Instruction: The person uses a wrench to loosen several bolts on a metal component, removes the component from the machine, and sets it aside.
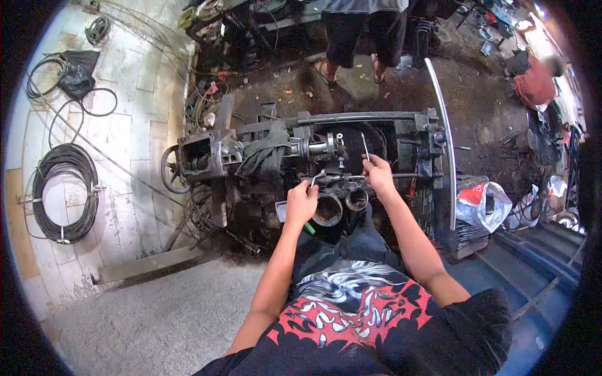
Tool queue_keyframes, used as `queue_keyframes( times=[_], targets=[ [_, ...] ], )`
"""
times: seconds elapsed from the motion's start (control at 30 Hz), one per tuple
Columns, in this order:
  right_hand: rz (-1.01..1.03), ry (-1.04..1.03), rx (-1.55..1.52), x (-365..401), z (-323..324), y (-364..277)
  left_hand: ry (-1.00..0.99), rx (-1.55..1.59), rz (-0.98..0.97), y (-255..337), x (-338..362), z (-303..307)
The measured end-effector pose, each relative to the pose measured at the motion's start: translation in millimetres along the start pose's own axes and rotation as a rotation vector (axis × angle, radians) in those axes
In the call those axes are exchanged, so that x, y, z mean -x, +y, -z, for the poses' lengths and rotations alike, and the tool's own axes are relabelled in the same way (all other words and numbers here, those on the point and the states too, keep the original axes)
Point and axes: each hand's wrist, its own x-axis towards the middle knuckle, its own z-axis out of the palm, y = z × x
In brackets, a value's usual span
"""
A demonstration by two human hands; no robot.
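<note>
A long, greasy lathe-like machine (320,118) lies across the view in front of me. My left hand (302,202) is closed around a small bent metal tool (318,177) near the middle of the machine. To its right, my right hand (378,175) grips a thin metal rod (365,143) that points away from me. Between and beyond my hands is a shiny spindle part (321,147). A dark cloth (266,153) drapes over the machine on the left. Two round containers, one larger (328,210) and one smaller (357,200), sit just below my hands.
A person (364,28) stands beyond the machine; another person (536,81) is low at the far right. A long pale bar (443,119) leans at the machine's right end, near a plastic bag (486,205). Coiled cable (42,188) lies left.
</note>
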Motion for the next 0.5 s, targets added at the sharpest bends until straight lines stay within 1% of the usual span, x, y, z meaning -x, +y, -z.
queue_keyframes(
  times=[0.03, 0.1, 0.13, 0.17, 0.23, 0.27, 0.3, 0.37, 0.4, 0.43, 0.5],
  targets=[
    [0.015, 0.013, -0.014, 11.6, -0.9, -2.4, -0.003, -0.002, -0.024, -3.4, 2.7, -2.1],
    [-0.011, 0.010, -0.054, 37.8, -3.3, -3.6, -0.253, 0.447, 0.424, -7.8, 7.9, -3.3],
    [-0.010, 0.023, -0.102, 50.5, -4.5, 0.5, -0.317, 0.656, 0.477, -8.4, 11.9, -1.4],
    [-0.001, 0.046, -0.115, 62.8, -5.7, 7.5, -0.339, 0.651, 0.458, -7.5, 16.3, -0.1],
    [0.006, 0.077, -0.219, 91.7, -6.7, 18.1, -0.342, 0.791, 0.513, 1.0, 23.5, -0.6],
    [-0.027, 0.110, -0.221, 109.3, -8.1, 21.8, -0.359, 0.783, 0.461, 1.7, 24.8, -6.2],
    [-0.041, 0.141, -0.218, 127.2, -10.4, 22.2, -0.390, 0.852, 0.476, 8.5, 27.7, -9.6],
    [0.013, 0.068, -0.114, 148.4, -2.9, 34.2, -0.469, 0.839, 0.468, 32.2, 33.9, -14.9],
    [0.137, 0.163, 0.087, 149.0, -1.1, 52.6, -0.496, 0.797, 0.393, 37.3, 35.8, -23.9],
    [0.156, 0.203, 0.155, 160.5, 1.0, 50.1, -0.522, 0.790, 0.369, 47.0, 38.2, -30.9],
    [0.373, 0.294, 0.301, 183.1, 8.5, 41.1, -0.514, 0.777, 0.305, 73.8, 50.1, -43.2]
  ],
)
